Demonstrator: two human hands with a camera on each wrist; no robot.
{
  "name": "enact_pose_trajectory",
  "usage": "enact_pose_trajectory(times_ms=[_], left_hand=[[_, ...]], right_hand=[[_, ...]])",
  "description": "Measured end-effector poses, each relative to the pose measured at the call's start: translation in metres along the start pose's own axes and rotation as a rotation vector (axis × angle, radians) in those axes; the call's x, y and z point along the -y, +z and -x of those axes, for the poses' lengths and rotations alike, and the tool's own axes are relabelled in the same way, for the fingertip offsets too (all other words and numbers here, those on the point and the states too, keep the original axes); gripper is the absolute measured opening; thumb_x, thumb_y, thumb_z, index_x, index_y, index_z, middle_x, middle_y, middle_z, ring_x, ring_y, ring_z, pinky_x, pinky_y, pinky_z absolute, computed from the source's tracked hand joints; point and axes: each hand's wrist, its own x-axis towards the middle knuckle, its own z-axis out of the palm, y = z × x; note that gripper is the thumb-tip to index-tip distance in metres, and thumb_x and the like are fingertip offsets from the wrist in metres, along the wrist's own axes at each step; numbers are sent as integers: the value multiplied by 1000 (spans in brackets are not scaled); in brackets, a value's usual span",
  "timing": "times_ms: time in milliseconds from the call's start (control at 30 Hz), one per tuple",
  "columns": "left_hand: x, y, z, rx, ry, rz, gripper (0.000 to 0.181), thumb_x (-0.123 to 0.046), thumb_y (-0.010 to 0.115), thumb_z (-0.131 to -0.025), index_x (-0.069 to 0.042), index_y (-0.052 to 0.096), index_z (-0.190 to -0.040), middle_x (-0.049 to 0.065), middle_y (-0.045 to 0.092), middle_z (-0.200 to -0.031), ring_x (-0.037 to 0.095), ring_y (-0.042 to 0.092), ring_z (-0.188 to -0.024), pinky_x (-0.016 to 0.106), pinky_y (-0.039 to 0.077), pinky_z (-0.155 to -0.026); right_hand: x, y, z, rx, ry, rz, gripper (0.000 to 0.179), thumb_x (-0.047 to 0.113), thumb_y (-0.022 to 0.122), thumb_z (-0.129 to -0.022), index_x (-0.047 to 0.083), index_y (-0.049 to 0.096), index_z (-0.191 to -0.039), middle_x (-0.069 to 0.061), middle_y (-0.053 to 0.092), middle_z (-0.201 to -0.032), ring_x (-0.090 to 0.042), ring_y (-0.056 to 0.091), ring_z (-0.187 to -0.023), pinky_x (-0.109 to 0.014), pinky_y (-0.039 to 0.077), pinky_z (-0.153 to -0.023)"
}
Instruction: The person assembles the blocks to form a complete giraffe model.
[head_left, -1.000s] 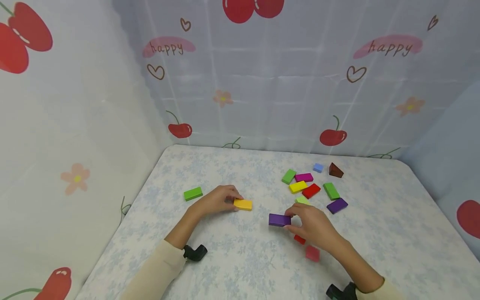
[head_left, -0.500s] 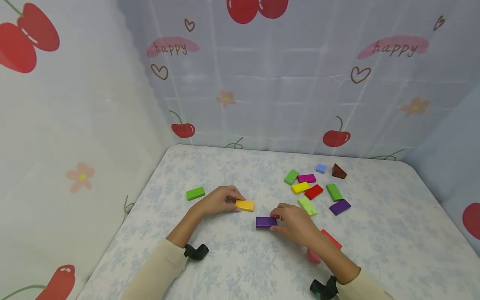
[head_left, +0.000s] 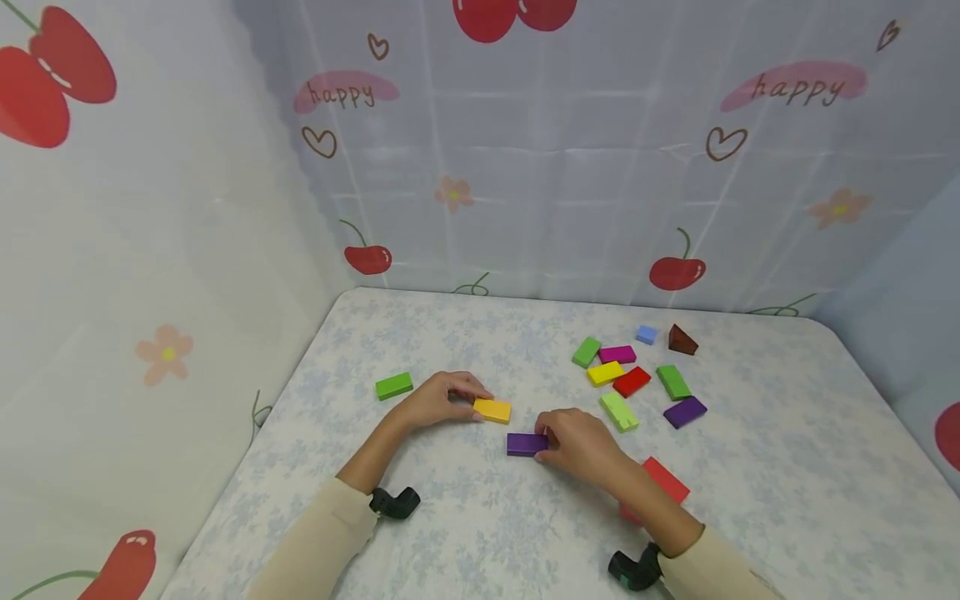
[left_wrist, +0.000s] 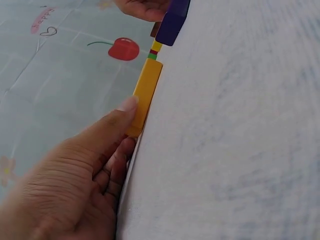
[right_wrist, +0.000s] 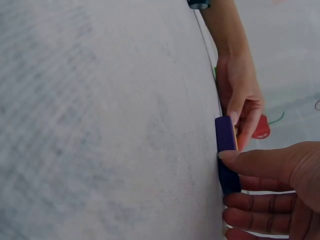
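My left hand (head_left: 442, 400) pinches the left end of a yellow-orange block (head_left: 493, 411) that lies flat on the table. In the left wrist view the thumb presses along the side of this block (left_wrist: 146, 92). Slightly nearer and to the right, a purple block (head_left: 525, 444) is pinched at its right end by my right hand (head_left: 581, 446). Thumb and fingers sit on opposite sides of the purple block (right_wrist: 227, 150) in the right wrist view. The two blocks are close together, a narrow gap between them. Under my right forearm a red block (head_left: 666, 479) is partly hidden.
A green block (head_left: 393, 386) lies left of my left hand. Right of centre lie several loose blocks, among them a light green one (head_left: 618, 412), a second purple one (head_left: 685, 412) and a brown wedge (head_left: 682, 339). Patterned curtains stand behind the table (head_left: 450, 533).
My right hand has moved left with the purple block, bringing it near the yellow-orange block. The light green block is now uncovered. My left hand keeps its place.
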Motion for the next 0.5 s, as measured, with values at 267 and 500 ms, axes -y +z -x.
enact_pose_trajectory(times_ms=[267, 500], left_hand=[[4, 1, 3, -44, 33, 12, 29, -8, 81, -87, -4, 77, -116, 11, 72, -113, 26, 65, -103, 36, 54, -89], [-20, -2, 5, -40, 43, 44, 24, -1, 76, -89, 2, 76, -114, 16, 71, -112, 25, 65, -105, 34, 53, -90]], right_hand=[[3, -1, -6, 33, 23, -30, 27, 22, 88, -80, 15, 73, -102, 8, 57, -74, -12, 52, -69, -28, 47, -65], [3, -5, -4, 37, 15, -89, 20, 16, 86, -82, 19, 72, -95, 9, 58, -74, -13, 52, -70, -29, 49, -67]])
